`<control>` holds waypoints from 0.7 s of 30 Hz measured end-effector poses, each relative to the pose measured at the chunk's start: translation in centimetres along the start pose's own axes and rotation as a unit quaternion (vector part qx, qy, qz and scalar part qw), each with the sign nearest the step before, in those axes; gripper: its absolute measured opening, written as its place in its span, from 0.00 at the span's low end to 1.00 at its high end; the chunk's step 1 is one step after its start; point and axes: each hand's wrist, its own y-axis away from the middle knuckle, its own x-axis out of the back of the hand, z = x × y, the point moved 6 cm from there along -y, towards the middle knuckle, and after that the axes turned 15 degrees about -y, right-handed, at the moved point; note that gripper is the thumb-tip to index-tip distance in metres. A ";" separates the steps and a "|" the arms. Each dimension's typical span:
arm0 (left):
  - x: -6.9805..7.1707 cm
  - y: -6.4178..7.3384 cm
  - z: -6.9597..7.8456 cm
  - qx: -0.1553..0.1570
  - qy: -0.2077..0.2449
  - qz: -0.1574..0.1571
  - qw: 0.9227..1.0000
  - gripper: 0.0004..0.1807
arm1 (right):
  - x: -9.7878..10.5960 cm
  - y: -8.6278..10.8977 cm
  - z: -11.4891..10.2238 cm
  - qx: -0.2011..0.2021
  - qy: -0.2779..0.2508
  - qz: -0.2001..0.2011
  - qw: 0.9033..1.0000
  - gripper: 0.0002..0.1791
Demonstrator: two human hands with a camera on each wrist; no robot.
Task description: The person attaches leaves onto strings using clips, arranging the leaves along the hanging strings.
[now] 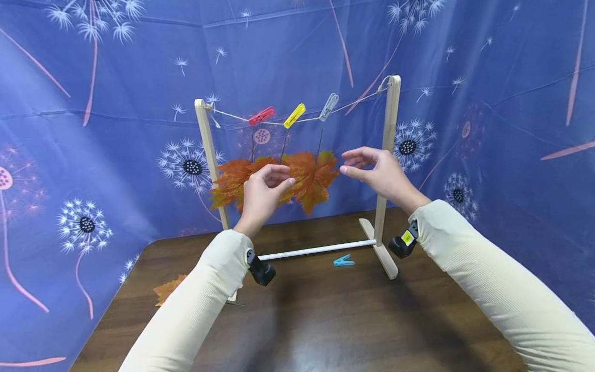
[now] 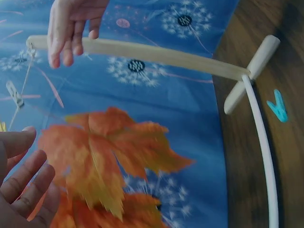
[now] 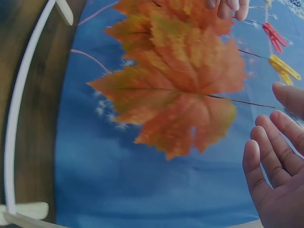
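Observation:
Three orange autumn leaves [image 1: 304, 178] hang by their stems from a string [image 1: 358, 103] tied between two wooden posts. A red clothespin [image 1: 262, 116], a yellow clothespin [image 1: 294, 116] and a grey clothespin [image 1: 329, 107] sit on the string above them. My left hand [image 1: 265, 194] is raised in front of the leaves, fingers loosely bent with nothing between them, and hides part of them. To the right of the rightmost leaf, my right hand [image 1: 376, 170] hovers near the post, thumb and fingers apart and holding nothing. In the right wrist view the right hand's fingers [image 3: 270, 161] are relaxed beside that leaf's stem.
A blue clothespin [image 1: 344, 261] lies on the brown table [image 1: 321, 310] near the right foot [image 1: 378, 248] of the frame. A white rod [image 1: 316, 251] joins the posts low down. Another orange leaf [image 1: 169, 289] rests at the table's left, partly behind my left sleeve.

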 end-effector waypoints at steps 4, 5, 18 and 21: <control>0.7 1.0 -1.7 0.010 -0.021 -0.013 1.000 0.13 | -0.8 0.8 1.5 -0.010 -0.014 -0.008 1.000 0.22; 0.9 1.3 -2.2 0.012 -0.024 -0.017 0.999 0.13 | -1.0 1.0 1.9 -0.013 -0.017 -0.011 1.000 0.22; 2.8 6.0 -9.3 0.056 -0.067 -0.065 0.994 0.14 | -2.8 3.6 7.5 -0.042 -0.037 -0.020 0.998 0.22; 3.3 7.1 -11.1 0.077 -0.072 -0.064 0.992 0.14 | -3.4 4.1 8.5 -0.042 -0.048 -0.022 0.998 0.21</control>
